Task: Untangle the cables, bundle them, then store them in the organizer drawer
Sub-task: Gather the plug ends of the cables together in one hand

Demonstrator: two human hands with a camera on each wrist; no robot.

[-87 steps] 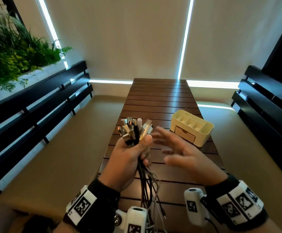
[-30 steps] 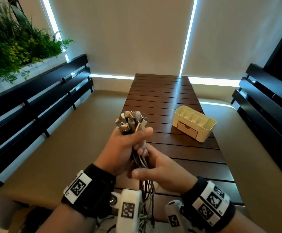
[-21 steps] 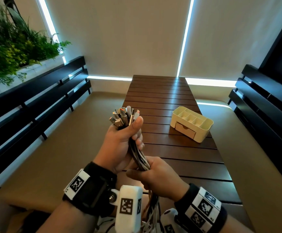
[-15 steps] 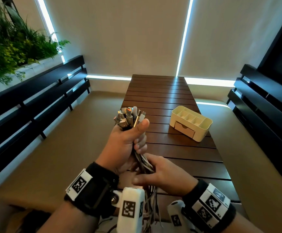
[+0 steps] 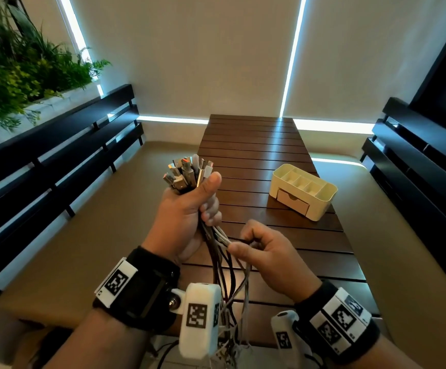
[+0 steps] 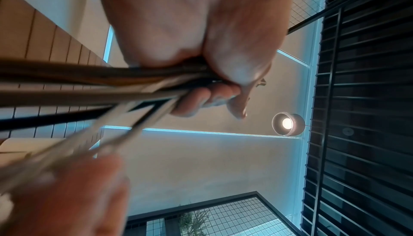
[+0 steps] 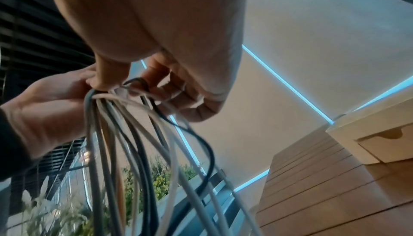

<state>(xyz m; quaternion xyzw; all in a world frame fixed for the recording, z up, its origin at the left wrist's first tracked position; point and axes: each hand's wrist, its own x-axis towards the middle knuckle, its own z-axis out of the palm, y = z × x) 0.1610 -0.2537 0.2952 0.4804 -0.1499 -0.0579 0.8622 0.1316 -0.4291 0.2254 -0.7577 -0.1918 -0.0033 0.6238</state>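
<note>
Left hand [image 5: 187,209] fists the cables [image 5: 190,173] upright, plugs fanned above the thumb. Right hand [image 5: 270,259] pinches a few strands just below, teasing them apart. Tails dangle loose; nothing tied yet. Organizer [image 5: 303,191] waits on the table [image 5: 251,139], drawer [image 5: 292,202] closed.

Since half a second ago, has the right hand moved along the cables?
Yes. The right hand has pulled rightward off the cables, away from the left hand, pinching a few strands.
</note>
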